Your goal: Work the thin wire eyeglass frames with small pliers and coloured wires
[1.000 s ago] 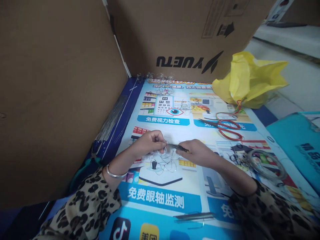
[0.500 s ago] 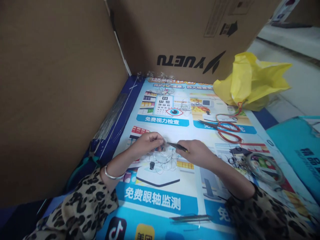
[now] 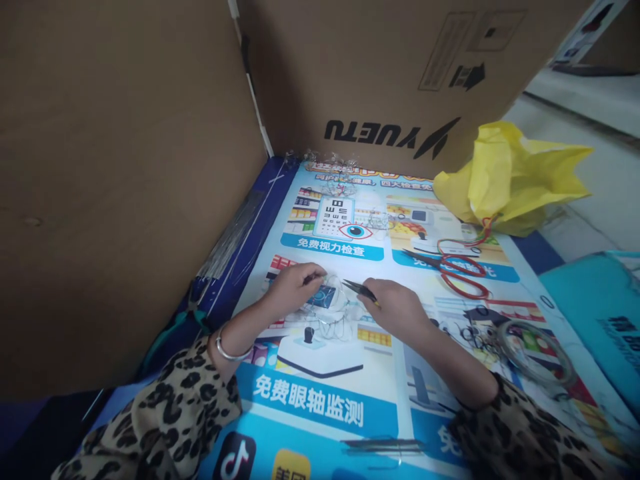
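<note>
My left hand (image 3: pixel 293 291) has its thumb and fingertips pinched on the edge of a tangle of thin, pale wire (image 3: pixel 340 310) in loops above the printed sheet. The wire's exact shape is too fine to make out. Closed in my right hand (image 3: pixel 400 308) is a pair of pointed pliers (image 3: pixel 359 289), dark-jawed with a bit of yellow at the grip. Their tips point left at the wire, with a small gap between. My right fingers hide most of the handles.
Red-handled scissors (image 3: pixel 463 273) lie beyond my right hand, near a yellow bag (image 3: pixel 510 177). A clear coil (image 3: pixel 537 353) sits at right. Straight wires (image 3: pixel 233 233) and teal-handled pliers (image 3: pixel 175 327) are at left. Thin rods (image 3: pixel 383 445) lie in front. Cardboard walls (image 3: pixel 350 67) stand behind and left.
The plier tips have come away from the wire at my left fingertips, leaving a gap. My left hand has turned slightly. The whole view has shifted a little.
</note>
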The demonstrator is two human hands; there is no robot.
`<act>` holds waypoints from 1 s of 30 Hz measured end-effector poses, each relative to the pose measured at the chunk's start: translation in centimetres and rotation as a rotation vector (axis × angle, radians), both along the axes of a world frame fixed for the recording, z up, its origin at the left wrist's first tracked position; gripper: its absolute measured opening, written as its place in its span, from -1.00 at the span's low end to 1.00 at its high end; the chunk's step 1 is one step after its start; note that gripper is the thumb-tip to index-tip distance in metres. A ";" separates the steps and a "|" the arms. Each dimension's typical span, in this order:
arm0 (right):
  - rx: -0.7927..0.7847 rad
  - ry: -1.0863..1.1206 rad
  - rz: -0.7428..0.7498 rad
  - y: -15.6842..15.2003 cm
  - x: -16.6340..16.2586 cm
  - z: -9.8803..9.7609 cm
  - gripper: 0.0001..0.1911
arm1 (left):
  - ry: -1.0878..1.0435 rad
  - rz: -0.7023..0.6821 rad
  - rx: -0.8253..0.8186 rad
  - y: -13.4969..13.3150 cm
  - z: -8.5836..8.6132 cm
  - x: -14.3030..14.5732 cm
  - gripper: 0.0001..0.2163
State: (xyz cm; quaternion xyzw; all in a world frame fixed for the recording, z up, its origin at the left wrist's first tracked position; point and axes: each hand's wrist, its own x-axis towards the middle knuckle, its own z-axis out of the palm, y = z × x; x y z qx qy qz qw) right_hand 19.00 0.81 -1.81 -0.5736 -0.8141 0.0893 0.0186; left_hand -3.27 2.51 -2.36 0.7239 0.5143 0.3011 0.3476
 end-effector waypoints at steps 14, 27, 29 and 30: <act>-0.276 0.730 -0.065 0.7 -0.8 0.9 -0.69 | 0.013 0.020 0.034 -0.2 0.4 0.2 -0.86; -0.091 0.672 -0.183 0.6 -3.5 0.6 -0.82 | -0.255 -0.058 -0.202 -0.4 1.6 0.0 -0.82; -0.082 0.691 -0.224 0.8 -3.5 0.3 -0.82 | -0.292 -0.038 -0.210 -0.4 1.4 0.1 -0.83; -0.091 0.705 -0.239 0.9 -3.4 0.2 -0.82 | -0.308 -0.024 -0.216 -0.3 1.3 0.2 -0.82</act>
